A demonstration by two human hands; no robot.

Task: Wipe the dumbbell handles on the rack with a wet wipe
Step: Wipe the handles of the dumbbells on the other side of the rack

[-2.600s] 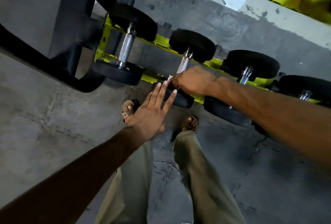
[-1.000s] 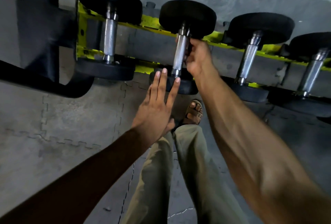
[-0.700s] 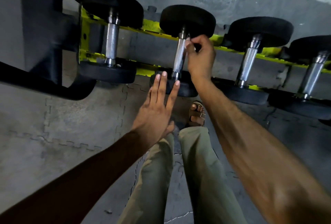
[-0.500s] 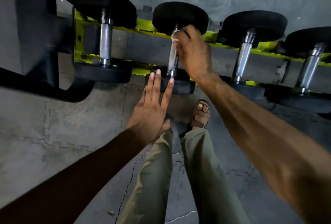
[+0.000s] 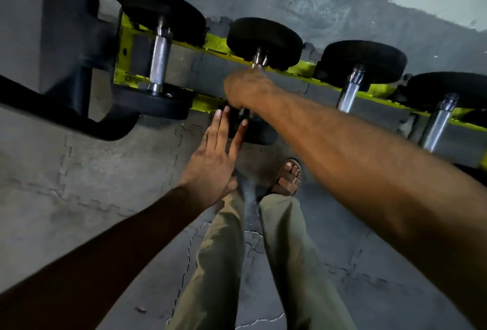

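Note:
Several black dumbbells with steel handles lie across a yellow rack point(image 5: 210, 41). My right hand point(image 5: 246, 89) is curled round the middle of the second dumbbell's handle point(image 5: 258, 62); only the handle's far end shows above my knuckles. The wet wipe is hidden inside that grip. My left hand point(image 5: 213, 161) is flat with straight fingers, its fingertips touching the near black head point(image 5: 258, 132) of the same dumbbell. The first dumbbell's handle point(image 5: 159, 63) to the left is bare, as are the third handle point(image 5: 349, 92) and fourth handle point(image 5: 436, 126) to the right.
The rack's black frame and curved foot point(image 5: 68, 53) stand at the left. Grey interlocking floor mats point(image 5: 92, 171) spread below. My legs in olive trousers point(image 5: 284, 263) and a sandalled foot point(image 5: 288, 179) stand close under the rack. A grey wall runs behind.
My right hand has slid down the second handle from its far end toward the middle. My left hand keeps its fingertips on the near head. The view has shifted.

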